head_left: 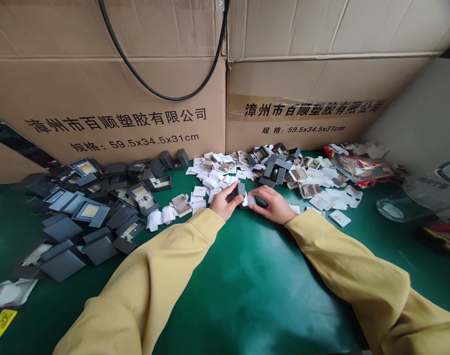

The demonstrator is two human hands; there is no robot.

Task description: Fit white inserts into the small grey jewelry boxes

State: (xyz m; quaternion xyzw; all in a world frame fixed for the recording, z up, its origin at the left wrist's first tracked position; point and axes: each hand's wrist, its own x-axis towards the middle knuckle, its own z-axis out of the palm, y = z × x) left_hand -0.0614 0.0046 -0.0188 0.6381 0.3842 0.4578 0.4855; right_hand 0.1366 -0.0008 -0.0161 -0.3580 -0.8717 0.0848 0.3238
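The left hand [225,201] grips a small dark-grey box [241,189], the right hand [272,203] a small pale piece [251,199]. Similar boxes [64,264] lie left on the glossy green desk [247,276].

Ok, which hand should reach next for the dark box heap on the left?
Probably the left hand: nearer the dark gray boxes, though it touches a small dark box. The right hand would have to reach past it.

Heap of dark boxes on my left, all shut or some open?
Some open: in the heap of dark boxes, several show their pale inserts uncovered.
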